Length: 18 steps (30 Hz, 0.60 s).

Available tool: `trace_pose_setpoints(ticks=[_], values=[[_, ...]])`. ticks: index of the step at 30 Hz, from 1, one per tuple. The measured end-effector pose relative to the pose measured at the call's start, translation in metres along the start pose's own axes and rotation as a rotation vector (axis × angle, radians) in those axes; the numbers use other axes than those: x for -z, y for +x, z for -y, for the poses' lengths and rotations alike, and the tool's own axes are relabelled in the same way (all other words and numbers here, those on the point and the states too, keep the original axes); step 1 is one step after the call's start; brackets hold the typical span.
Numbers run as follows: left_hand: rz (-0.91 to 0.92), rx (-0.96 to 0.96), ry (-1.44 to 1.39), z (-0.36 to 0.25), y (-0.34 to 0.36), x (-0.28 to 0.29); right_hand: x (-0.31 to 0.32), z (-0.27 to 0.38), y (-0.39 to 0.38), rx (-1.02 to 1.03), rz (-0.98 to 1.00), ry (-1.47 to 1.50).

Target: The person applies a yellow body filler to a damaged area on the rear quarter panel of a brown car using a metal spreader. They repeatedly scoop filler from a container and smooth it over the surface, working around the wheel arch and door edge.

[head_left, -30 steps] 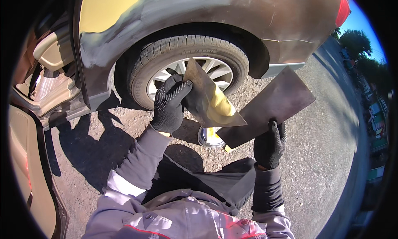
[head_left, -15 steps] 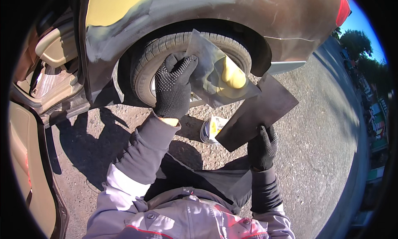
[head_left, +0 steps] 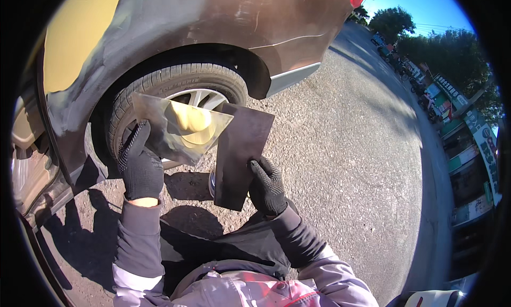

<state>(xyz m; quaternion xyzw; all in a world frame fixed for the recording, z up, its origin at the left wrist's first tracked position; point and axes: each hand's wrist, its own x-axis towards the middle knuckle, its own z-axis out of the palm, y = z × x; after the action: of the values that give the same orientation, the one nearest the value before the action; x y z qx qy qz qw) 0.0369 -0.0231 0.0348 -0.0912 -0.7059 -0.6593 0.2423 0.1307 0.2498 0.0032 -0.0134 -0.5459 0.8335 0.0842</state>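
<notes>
My left hand (head_left: 141,168), in a black dotted glove, grips a translucent rectangular plate (head_left: 157,132) by its near left corner, thumb on top. A mound of pale yellow putty (head_left: 192,119) lies smeared on the plate. In my right hand (head_left: 268,187), gloved the same way, is a thin dark rectangular spreader sheet (head_left: 242,150), pinched at its right edge. Its upper left edge meets the plate's right corner in view; I cannot tell whether they touch. Both are held up before the car's wheel (head_left: 178,79).
The brown car body (head_left: 223,19) has a yellow filler patch (head_left: 80,38) and grey sanded areas over the wheel arch. A can (head_left: 212,183) on the ground is mostly hidden behind the dark sheet. Gritty pavement (head_left: 340,163) spreads right, toward shopfronts (head_left: 468,163) and trees.
My view has turned right, showing more street. The right hand has brought the dark sheet nearer the plate and more upright. The plate has tilted, and the can is now largely covered.
</notes>
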Motion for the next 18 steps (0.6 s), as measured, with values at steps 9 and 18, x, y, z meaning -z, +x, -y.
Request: trace_pose_setpoints(ticks=[9, 18], values=[[-0.14, 0.84, -0.911, 0.059, -0.075, 0.083, -0.028, -0.038, 0.051, 0.126, -0.104, -0.216], [-0.394, 0.912, -1.006, 0.047, -0.16, 0.163, -0.05, -0.194, 0.091, 0.125, 0.16, -0.144]])
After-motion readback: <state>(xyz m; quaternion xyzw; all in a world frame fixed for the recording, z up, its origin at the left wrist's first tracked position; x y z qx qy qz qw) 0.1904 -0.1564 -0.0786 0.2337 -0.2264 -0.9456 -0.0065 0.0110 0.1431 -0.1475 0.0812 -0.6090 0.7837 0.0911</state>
